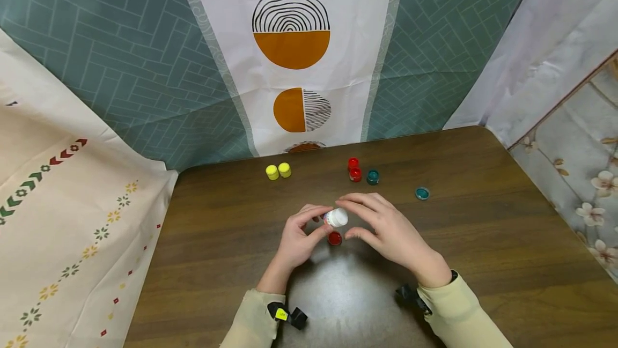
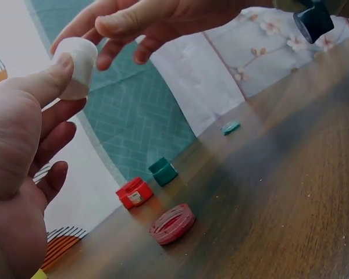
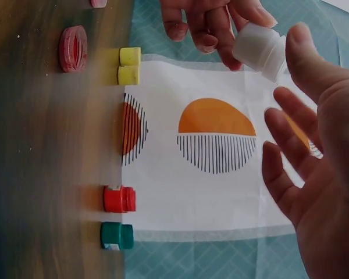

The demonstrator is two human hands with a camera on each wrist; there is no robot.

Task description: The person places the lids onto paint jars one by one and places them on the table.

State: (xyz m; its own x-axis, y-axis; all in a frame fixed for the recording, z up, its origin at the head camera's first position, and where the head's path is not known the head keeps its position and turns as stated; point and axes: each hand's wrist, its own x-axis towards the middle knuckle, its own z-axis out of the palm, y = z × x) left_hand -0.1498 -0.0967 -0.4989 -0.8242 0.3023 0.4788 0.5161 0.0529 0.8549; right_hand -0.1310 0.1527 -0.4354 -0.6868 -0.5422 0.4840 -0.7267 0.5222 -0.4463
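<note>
My left hand (image 1: pixel 299 235) pinches a small white paint pot (image 1: pixel 337 217) between thumb and fingers, tilted and held up over the table. Some printing shows on its side in the head view. My right hand (image 1: pixel 386 227) is beside the pot with its fingers spread and loosely bent. In the right wrist view its thumb (image 3: pixel 303 49) overlaps the narrower end of the pot. On the table below the hands lies a red lid (image 2: pixel 173 224), its ridged ring and hollow inside showing in the left wrist view.
Two yellow pots (image 1: pixel 278 171) stand together at the back left. Two red pots (image 1: pixel 354 170) stand at the back middle, next to an uncapped-looking green pot (image 1: pixel 373 177). Farther right lies a green lid (image 1: pixel 422 193). Patterned cloth (image 1: pixel 309 80) hangs behind the wooden table (image 1: pixel 217 273).
</note>
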